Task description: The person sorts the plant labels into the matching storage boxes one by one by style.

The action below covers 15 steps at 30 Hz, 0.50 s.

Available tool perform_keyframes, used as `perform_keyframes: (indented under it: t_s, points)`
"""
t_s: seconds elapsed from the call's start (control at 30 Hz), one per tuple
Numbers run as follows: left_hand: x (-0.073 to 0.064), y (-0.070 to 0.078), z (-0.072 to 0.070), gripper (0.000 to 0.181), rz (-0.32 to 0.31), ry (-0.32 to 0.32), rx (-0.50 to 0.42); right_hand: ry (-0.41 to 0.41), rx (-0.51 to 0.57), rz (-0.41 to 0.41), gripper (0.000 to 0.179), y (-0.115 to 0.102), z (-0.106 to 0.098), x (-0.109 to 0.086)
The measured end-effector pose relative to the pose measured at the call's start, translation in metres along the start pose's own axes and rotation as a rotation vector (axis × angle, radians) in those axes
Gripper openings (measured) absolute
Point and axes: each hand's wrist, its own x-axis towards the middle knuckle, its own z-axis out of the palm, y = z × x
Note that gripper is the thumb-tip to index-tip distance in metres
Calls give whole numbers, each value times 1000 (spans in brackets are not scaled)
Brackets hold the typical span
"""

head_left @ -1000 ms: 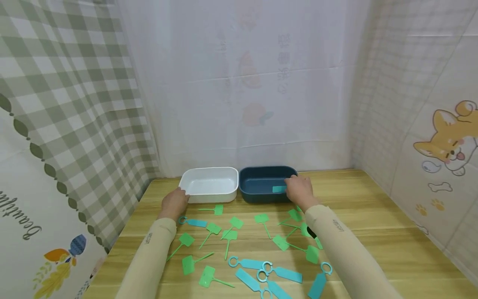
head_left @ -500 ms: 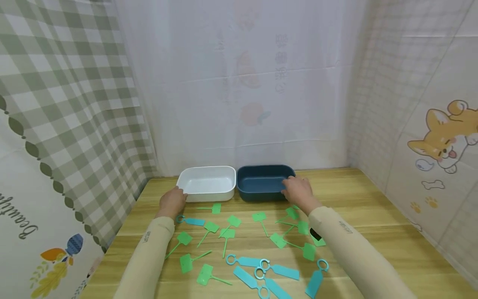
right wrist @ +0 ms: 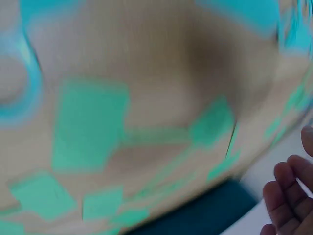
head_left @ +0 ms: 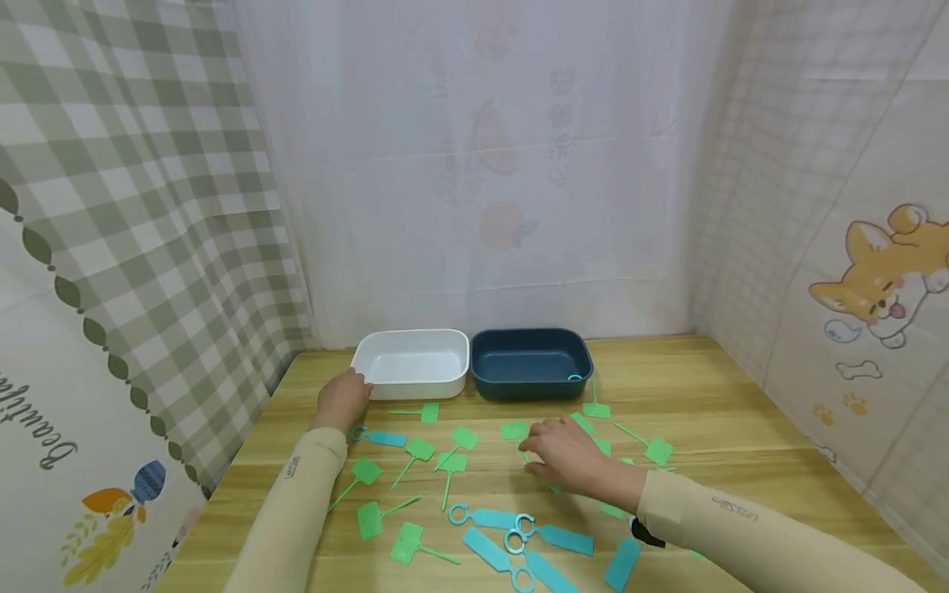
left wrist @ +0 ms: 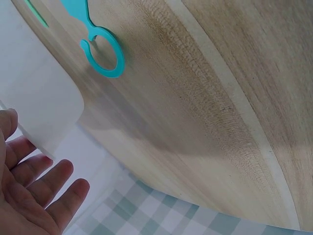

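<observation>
At the left corner of the white bin [head_left: 418, 390], my left hand [head_left: 343, 402] pinches the rim. In the left wrist view the thumb [left wrist: 8, 122] lies against the bin's wall [left wrist: 41, 93], the other fingers spread past the rim. My right hand [head_left: 567, 455] is over the middle right of the table, holding nothing, fingers loosely bent. It covers parts of several green tags with thin stems. One green tag [head_left: 514, 430] shows just past its fingertips. The navy bin [head_left: 530, 389] stands against the white one; a blue ring [head_left: 574, 377] shows inside it.
Several blue hook-ended tags [head_left: 566, 539] lie overlapping near the front, with another blue tag [head_left: 621, 565] to their right. One more blue tag [head_left: 387, 439] is by the left hand. Green tags [head_left: 406, 543] are scattered across the wooden table [head_left: 749, 461]. Cloth curtains [head_left: 474, 272] enclose it.
My right hand has come out of the navy bin and moved toward me and left over the green tags. A blue tag it held stays in the bin. My left hand keeps its place.
</observation>
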Motion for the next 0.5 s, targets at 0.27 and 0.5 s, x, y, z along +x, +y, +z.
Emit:
perform_keyframes:
  t_s: [0.27, 0.5]
  points:
    - [-2, 2, -2, 30, 11, 9, 1, -165, 42, -72, 24, -23, 3, -49]
    - [-1, 2, -1, 31, 9, 8, -2, -220, 3, -72, 30, -27, 10, -69]
